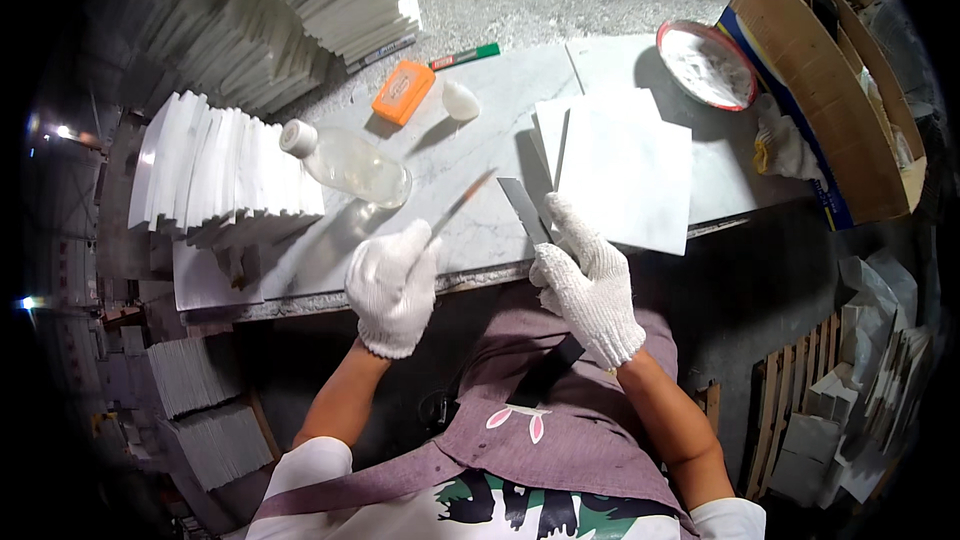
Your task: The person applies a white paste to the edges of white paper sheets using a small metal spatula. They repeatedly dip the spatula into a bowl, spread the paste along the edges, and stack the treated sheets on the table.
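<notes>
Your gloved left hand (392,285) pinched a thin orange-tipped stick (463,202) over the marble table (470,155), just beside a clear bottle (348,163) lying on its side. Your gloved right hand (588,280) gripped a flat metal blade (524,210), touching the white tile (628,180) stacked before you.

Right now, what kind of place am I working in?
Probably a stone tile workshop: stacks of white tiles stand beside a marble slab bench, a square tile lies on it, and more offcuts are piled on the floor.
</notes>
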The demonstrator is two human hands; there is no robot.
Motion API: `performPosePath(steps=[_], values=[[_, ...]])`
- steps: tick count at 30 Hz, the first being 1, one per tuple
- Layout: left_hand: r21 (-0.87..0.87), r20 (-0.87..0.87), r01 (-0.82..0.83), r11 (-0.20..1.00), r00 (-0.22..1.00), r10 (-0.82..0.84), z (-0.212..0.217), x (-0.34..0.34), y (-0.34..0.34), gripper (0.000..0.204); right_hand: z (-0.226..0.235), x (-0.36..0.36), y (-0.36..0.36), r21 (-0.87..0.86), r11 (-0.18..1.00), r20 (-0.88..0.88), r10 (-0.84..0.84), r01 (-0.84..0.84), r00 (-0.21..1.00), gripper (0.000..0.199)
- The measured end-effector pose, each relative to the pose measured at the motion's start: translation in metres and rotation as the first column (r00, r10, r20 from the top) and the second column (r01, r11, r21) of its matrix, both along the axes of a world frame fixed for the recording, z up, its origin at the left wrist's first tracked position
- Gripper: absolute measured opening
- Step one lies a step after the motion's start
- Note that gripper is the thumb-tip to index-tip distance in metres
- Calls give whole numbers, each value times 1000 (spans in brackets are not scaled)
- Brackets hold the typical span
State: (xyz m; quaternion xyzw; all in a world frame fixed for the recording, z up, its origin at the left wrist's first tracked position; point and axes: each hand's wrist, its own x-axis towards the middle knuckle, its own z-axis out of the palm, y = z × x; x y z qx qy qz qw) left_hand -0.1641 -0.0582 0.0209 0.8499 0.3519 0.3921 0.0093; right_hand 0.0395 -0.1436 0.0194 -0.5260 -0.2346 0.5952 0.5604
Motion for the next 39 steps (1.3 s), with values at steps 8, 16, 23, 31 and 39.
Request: performPosePath(steps=[8, 16, 23, 31, 39], values=[[140, -168, 136, 981, 979, -111, 25, 33, 22, 27, 26, 14, 4, 125, 983, -68, -127, 135, 990, 61], [147, -250, 267, 953, 942, -225, 40, 57, 18, 30, 44, 38, 4, 117, 975, -93, -178, 189, 980, 63], [95, -333, 437, 894, 861, -386, 70, 83, 15, 7, 48, 60, 4, 113, 974, -180, -173, 196, 968, 62], [84, -149, 275, 958, 954, -260, 68, 88, 56, 10, 65, 153, -12, 252, 939, 310, -306, 232, 900, 38], [-256, 111, 420, 871, 907, -406, 73, 121, 28, 12, 40, 281, 31, 311, 947, 948, -303, 85, -94, 21]])
